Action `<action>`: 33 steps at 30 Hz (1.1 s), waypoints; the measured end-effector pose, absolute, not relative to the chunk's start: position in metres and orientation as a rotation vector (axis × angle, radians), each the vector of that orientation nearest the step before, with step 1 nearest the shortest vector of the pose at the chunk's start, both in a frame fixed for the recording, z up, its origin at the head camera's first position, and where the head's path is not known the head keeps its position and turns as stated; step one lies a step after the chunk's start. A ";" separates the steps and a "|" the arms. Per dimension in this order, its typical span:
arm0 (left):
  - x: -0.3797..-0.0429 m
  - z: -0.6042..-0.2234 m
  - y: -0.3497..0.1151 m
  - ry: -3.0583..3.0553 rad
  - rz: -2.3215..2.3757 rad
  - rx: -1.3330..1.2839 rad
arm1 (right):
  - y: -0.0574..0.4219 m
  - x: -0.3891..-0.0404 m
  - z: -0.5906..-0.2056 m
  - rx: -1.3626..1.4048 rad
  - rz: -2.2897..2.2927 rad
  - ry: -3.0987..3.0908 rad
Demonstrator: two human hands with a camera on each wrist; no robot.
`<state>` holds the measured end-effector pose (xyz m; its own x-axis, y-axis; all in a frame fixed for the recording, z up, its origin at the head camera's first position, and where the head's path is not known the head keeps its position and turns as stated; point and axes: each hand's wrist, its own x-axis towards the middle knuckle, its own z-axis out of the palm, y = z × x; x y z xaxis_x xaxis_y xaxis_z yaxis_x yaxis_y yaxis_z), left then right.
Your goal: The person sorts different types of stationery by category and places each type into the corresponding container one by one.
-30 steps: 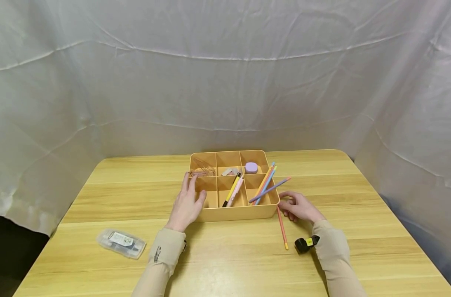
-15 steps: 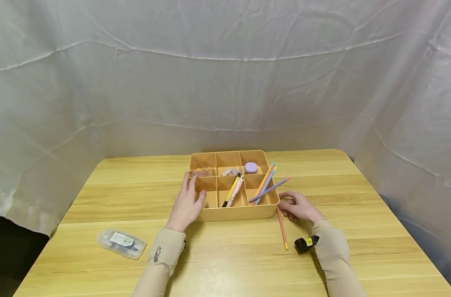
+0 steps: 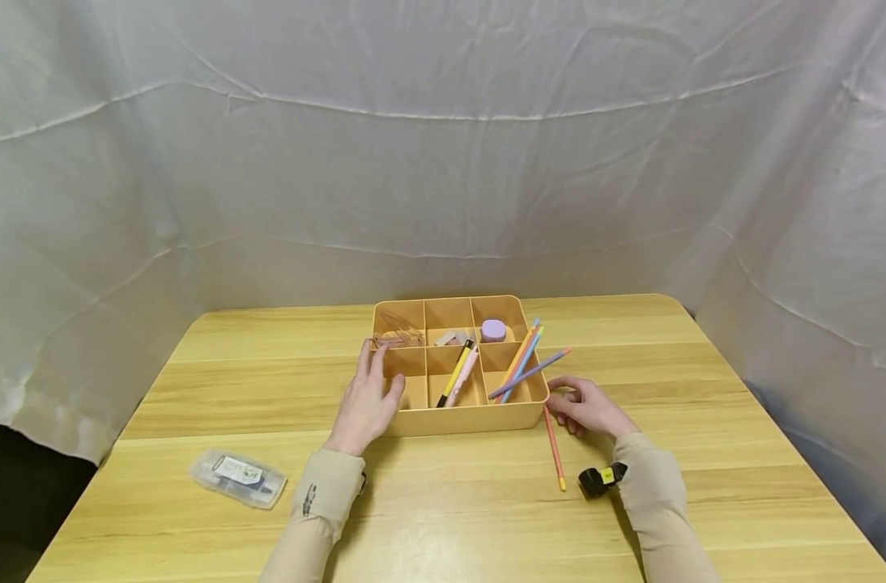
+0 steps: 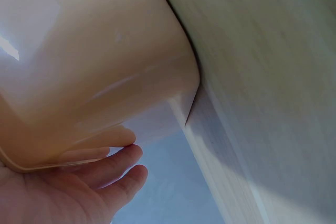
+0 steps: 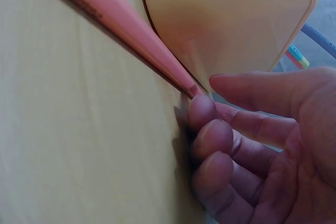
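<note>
A tan divided organizer box [image 3: 453, 419] stands mid-table. My left hand [image 3: 365, 409] rests at its left side, fingers against the outer wall and thumb over the front-left compartment. In the left wrist view, fingertips [image 4: 137, 153] lie along the box's smooth wall; the thumb is hidden. My right hand [image 3: 587, 406] rests on the table by the front-right corner, fingers loosely curled and thumb apart from them. A coral pencil [image 3: 555, 449] lies on the table, its far end at those fingertips, as the right wrist view shows. Several pencils [image 3: 519, 364] lean in the front-right compartment.
Other compartments hold a yellow-black pen [image 3: 456, 372], a pink pen [image 3: 462, 376], a lilac rounded case [image 3: 493, 329], small pale pieces [image 3: 450, 337] and thin wiry items [image 3: 401, 328]. A clear plastic case [image 3: 239, 478] lies at the left. Grey cloth [image 3: 443, 178] hangs behind.
</note>
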<state>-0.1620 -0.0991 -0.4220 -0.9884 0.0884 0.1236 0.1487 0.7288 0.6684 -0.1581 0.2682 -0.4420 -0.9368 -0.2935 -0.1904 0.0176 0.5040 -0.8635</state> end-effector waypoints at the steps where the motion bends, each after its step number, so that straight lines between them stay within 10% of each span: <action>1: -0.162 -0.422 -0.099 -2.843 -1.109 -0.195 | 0.268 -0.158 -0.442 -0.230 -1.403 2.440; 33: -0.162 -0.422 -0.098 -2.842 -1.114 -0.190 | 0.268 -0.158 -0.444 -0.243 -1.403 2.449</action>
<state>-0.1616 -0.0984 -0.4222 -0.9889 0.0852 0.1220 0.1454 0.7274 0.6706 -0.1581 0.2684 -0.4436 -0.9382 -0.2957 -0.1799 0.0056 0.5068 -0.8620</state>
